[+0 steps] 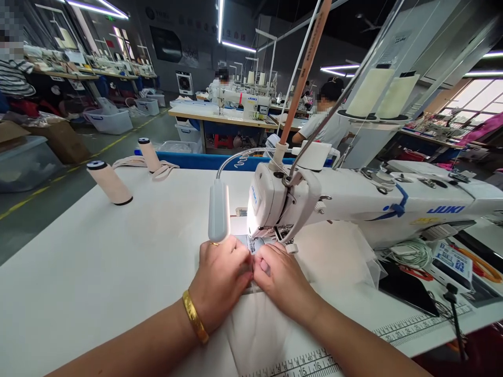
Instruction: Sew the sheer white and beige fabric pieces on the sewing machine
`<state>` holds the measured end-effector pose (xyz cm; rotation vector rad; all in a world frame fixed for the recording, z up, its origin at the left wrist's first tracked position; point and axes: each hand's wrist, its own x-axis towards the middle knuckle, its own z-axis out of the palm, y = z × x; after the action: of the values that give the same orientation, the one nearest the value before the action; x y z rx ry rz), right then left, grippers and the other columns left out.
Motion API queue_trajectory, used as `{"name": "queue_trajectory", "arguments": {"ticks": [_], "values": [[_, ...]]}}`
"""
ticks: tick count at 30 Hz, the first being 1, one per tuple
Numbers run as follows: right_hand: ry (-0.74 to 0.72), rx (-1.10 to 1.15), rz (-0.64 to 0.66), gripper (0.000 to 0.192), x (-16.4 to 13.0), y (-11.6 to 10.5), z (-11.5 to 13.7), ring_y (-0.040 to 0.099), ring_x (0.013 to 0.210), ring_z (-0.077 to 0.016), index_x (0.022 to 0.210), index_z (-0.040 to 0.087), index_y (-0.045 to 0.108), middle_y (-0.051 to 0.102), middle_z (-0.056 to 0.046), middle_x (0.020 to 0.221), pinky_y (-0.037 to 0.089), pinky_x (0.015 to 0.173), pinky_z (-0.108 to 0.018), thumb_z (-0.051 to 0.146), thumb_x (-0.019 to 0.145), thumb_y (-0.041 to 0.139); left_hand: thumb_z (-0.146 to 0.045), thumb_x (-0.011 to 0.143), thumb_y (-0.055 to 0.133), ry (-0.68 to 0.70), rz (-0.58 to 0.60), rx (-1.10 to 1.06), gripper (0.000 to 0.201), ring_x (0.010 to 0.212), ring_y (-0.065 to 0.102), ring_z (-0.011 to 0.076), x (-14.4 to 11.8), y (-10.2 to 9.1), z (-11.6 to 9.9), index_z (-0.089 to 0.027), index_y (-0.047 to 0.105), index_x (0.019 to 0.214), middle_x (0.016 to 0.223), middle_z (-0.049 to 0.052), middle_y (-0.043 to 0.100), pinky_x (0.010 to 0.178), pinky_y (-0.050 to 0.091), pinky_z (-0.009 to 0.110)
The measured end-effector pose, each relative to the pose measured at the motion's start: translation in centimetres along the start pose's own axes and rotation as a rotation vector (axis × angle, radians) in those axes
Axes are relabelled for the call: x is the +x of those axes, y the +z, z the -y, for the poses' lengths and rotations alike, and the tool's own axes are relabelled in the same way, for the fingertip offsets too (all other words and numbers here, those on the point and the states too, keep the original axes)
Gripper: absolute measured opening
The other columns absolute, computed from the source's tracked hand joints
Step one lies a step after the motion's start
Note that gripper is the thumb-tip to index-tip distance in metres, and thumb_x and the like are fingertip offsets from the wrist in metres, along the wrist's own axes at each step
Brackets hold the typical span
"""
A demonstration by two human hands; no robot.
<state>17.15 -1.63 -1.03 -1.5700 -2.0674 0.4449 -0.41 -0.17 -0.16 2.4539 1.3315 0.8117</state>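
Observation:
Both of my hands meet just in front of the needle of a white JUKI sewing machine point(353, 196). My left hand point(222, 280), with a gold bangle at the wrist, pinches a thin white fabric piece point(259, 327) lying on the table. My right hand point(283, 280) pinches the same fabric, its fingertips touching those of the left. The machine's small lamp point(219, 210) on a bent neck lights the needle area point(255, 242). The exact grip points are hidden by my fingers.
Two cream thread cones point(110, 183) point(149, 154) stand at the left of the white table point(98, 262). Sheer white fabric point(353, 256), cord and a black device point(408, 290) lie to the right. Other people sit at machines behind. A ruler point(298, 364) runs along the front edge.

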Motion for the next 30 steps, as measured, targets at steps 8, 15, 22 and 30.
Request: {"name": "queue_trajectory", "arguments": {"ticks": [8,15,22,30], "values": [[-0.072,-0.078,-0.053,0.011,-0.4,-0.1,-1.1,0.059,0.083,-0.0227,0.090,0.022,0.054,0.065,-0.003,0.086,0.042,0.066,-0.031,0.014,0.096,0.053,-0.013,0.102,0.049,0.275,-0.053,0.100,0.031,0.079,0.052,0.0204,-0.6,0.1,0.3,-0.022,0.069,0.080,0.079,-0.001,0.070,0.080,0.028,0.040],[-0.261,-0.137,-0.049,0.031,-0.8,-1.0,-1.3,0.057,0.074,-0.0181,0.090,0.023,0.068,0.067,-0.004,0.095,0.040,0.059,-0.028,0.002,0.094,0.046,-0.010,0.101,0.047,0.263,-0.006,0.141,0.030,0.081,0.054,0.0210,-0.6,0.0,0.3,-0.021,0.067,0.081,0.084,0.000,0.071,0.080,0.028,0.040],[-0.293,-0.232,-0.167,0.037,-0.4,-0.9,-1.5,0.057,0.067,-0.0173,0.101,0.024,0.074,0.073,-0.005,0.102,0.038,0.056,-0.029,0.001,0.089,0.047,-0.017,0.104,0.043,0.228,0.012,0.182,0.028,0.083,0.055,0.0217,-0.3,-0.3,0.0,-0.021,0.066,0.087,0.088,0.000,0.072,0.078,0.027,0.039],[-0.223,-0.277,-0.149,0.034,-0.1,-0.8,-1.8,0.063,0.076,-0.0198,0.101,0.024,0.074,0.074,-0.006,0.109,0.044,0.061,-0.029,0.004,0.090,0.049,-0.017,0.103,0.041,0.214,0.021,0.243,0.031,0.081,0.054,0.0218,-0.1,0.0,-0.2,-0.019,0.061,0.080,0.086,0.001,0.071,0.077,0.027,0.040]]}}
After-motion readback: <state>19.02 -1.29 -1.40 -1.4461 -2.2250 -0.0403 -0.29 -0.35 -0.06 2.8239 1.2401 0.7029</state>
